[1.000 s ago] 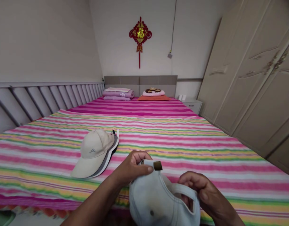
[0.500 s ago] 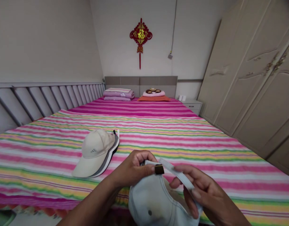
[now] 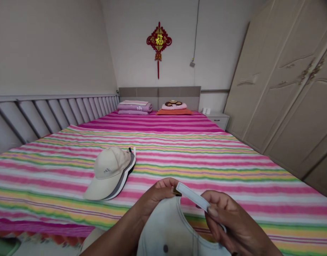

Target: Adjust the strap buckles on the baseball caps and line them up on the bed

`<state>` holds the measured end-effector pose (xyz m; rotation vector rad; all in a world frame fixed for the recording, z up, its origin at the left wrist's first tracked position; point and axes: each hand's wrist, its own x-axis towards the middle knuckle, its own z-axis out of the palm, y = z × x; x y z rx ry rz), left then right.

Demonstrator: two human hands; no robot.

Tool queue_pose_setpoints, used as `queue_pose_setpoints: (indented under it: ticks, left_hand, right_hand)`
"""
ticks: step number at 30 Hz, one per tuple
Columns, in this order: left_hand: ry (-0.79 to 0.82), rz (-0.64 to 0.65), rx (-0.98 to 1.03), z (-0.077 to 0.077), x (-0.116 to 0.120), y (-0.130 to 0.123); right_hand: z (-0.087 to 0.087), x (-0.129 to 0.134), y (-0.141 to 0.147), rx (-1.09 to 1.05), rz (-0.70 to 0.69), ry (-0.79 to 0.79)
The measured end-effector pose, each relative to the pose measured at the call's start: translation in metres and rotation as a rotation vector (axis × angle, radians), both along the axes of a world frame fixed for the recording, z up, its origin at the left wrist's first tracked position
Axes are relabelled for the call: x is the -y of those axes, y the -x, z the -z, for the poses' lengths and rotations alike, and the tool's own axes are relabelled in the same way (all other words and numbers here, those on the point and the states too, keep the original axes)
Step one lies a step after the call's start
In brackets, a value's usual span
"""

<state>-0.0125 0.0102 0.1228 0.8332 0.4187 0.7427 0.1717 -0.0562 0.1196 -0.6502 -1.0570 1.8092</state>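
My left hand (image 3: 159,195) pinches the back of a pale blue baseball cap (image 3: 166,231) beside its small brass strap buckle (image 3: 176,191). My right hand (image 3: 222,217) grips the cap's white fabric adjuster strap (image 3: 191,196) between thumb and fingers. The cap's crown hangs below my hands, cut off by the bottom of the picture. To the left on the striped bedspread (image 3: 206,167) lies a beige baseball cap (image 3: 107,172), stacked on a grey cap (image 3: 123,181), with at least one more brim edge beneath. Neither hand touches that stack.
The wide bed runs to a grey headboard (image 3: 159,93), with folded bedding (image 3: 134,107) and a pillow (image 3: 174,111). A beige wardrobe (image 3: 286,89) stands along the right, a padded grey wall panel (image 3: 46,113) along the left.
The pale blue cap has dropped lower in view. The strap now slants up toward the buckle, and my right hand has shifted along it. The stacked caps have not moved.
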Motion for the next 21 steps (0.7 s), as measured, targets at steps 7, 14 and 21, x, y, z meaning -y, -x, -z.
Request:
queue_pose_setpoints:
  ticks: [7, 14, 21]
  left_hand:
    - [0.002, 0.005, -0.003, 0.011, -0.003, 0.006]
    - [-0.053, -0.061, -0.089, 0.007, 0.006, 0.008]
    - [-0.213, -0.061, -0.186, 0.021, 0.001, 0.01]
  right_hand:
    - [0.009, -0.005, 0.002, -0.043, 0.112, 0.065]
    - [0.02, -0.005, 0.006, -0.068, 0.062, 0.067]
    - [0.02, -0.005, 0.008, -0.165, 0.037, 0.048]
